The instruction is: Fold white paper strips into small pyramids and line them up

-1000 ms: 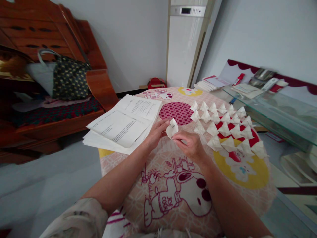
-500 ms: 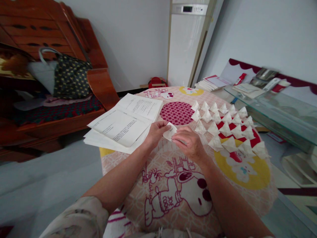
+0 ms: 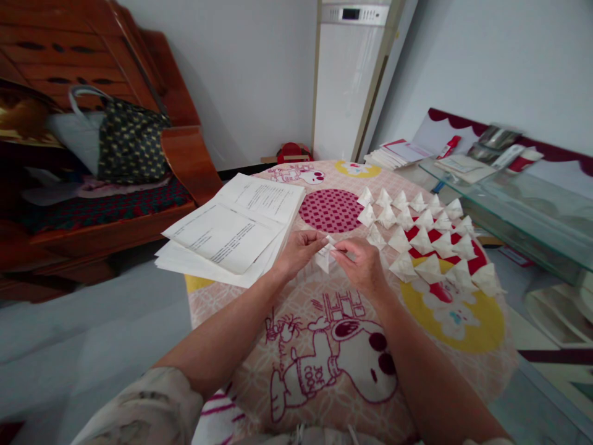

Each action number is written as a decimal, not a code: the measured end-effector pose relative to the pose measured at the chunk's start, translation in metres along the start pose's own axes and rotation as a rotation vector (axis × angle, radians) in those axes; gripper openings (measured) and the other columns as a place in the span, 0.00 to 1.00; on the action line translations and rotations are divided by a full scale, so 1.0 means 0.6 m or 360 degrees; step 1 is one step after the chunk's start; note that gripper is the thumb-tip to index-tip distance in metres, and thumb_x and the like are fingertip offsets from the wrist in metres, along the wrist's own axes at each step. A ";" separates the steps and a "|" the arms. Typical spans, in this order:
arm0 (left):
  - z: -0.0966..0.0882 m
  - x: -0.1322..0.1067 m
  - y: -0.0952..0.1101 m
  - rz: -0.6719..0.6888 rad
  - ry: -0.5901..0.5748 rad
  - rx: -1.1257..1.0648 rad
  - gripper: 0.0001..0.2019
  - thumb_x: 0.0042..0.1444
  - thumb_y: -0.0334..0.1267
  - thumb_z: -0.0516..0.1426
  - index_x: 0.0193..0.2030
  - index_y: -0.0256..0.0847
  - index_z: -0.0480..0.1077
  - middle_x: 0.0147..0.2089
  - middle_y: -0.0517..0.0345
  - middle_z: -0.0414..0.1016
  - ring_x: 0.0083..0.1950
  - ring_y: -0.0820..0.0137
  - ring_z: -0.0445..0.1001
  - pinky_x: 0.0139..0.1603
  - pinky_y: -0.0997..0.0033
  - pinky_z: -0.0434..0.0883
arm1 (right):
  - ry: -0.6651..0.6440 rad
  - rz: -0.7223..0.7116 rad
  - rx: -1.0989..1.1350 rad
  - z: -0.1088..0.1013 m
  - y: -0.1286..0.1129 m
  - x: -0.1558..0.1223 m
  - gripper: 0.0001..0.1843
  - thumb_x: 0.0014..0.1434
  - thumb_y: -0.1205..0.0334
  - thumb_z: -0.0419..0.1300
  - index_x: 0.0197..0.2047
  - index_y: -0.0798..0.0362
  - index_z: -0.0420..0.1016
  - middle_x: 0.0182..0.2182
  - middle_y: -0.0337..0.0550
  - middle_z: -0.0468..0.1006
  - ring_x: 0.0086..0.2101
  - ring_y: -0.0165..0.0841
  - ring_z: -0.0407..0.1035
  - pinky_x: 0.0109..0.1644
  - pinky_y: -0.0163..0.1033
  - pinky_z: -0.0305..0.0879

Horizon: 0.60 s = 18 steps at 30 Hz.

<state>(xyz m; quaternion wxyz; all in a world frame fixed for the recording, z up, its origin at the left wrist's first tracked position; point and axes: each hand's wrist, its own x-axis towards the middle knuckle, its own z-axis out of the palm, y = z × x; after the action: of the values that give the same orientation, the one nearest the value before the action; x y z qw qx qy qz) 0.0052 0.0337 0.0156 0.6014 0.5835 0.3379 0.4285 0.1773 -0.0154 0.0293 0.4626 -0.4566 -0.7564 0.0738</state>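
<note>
Both hands meet above the middle of the table around a small piece of folded white paper (image 3: 325, 262). My left hand (image 3: 300, 252) pinches its upper left part between thumb and fingers. From the other side my right hand (image 3: 360, 262) grips its upper right edge, fingers closed. The lower part of the paper hangs below the fingertips as a point. To the right stand several rows of small folded paper pyramids (image 3: 421, 240). Left of my hands lies a stack of printed paper sheets (image 3: 222, 238), the top ones opened out with a crease across.
A patterned pink cloth (image 3: 306, 296) covers the round table. On the right a glass shelf (image 3: 519, 204) bears a cup and metal containers, close to the table's edge. A wooden bench (image 3: 180, 154) with bags stands at left; a tall white appliance (image 3: 347, 86) stands behind.
The paper between my hands has turned from a flat face showing print to a narrower folded shape with a point hanging down. My fingertips have shifted closer together along its top.
</note>
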 end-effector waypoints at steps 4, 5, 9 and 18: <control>0.002 -0.002 0.003 -0.0039 -0.0014 0.0018 0.20 0.50 0.54 0.65 0.28 0.34 0.74 0.24 0.59 0.71 0.24 0.77 0.62 0.26 0.75 0.55 | 0.0059 0.0178 0.0115 0.000 0.000 0.000 0.05 0.58 0.64 0.62 0.30 0.52 0.78 0.27 0.41 0.80 0.30 0.35 0.72 0.38 0.40 0.66; 0.003 -0.002 0.003 -0.0043 -0.0015 0.0024 0.20 0.50 0.53 0.65 0.27 0.34 0.74 0.23 0.59 0.70 0.23 0.77 0.61 0.25 0.75 0.54 | 0.0070 0.0231 0.0143 0.000 0.001 -0.001 0.05 0.57 0.64 0.62 0.30 0.52 0.78 0.26 0.40 0.79 0.30 0.35 0.72 0.37 0.39 0.67; 0.004 -0.003 0.004 -0.0055 -0.0054 0.0022 0.20 0.50 0.54 0.65 0.29 0.35 0.75 0.22 0.61 0.68 0.22 0.78 0.58 0.24 0.75 0.51 | 0.0074 0.0355 0.0209 0.001 0.006 -0.002 0.04 0.55 0.64 0.63 0.28 0.52 0.78 0.25 0.39 0.79 0.28 0.34 0.72 0.36 0.39 0.68; 0.005 -0.003 0.003 -0.0075 -0.0082 0.0059 0.19 0.52 0.52 0.63 0.24 0.37 0.71 0.19 0.64 0.61 0.21 0.79 0.53 0.23 0.74 0.49 | 0.0069 0.0359 0.0143 0.001 0.002 0.000 0.05 0.53 0.65 0.62 0.26 0.52 0.76 0.24 0.40 0.78 0.27 0.34 0.71 0.35 0.38 0.66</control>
<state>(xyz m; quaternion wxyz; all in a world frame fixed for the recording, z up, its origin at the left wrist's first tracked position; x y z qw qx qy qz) 0.0068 0.0307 0.0173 0.6090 0.5972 0.3440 0.3927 0.1778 -0.0142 0.0284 0.4876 -0.5192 -0.6858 0.1493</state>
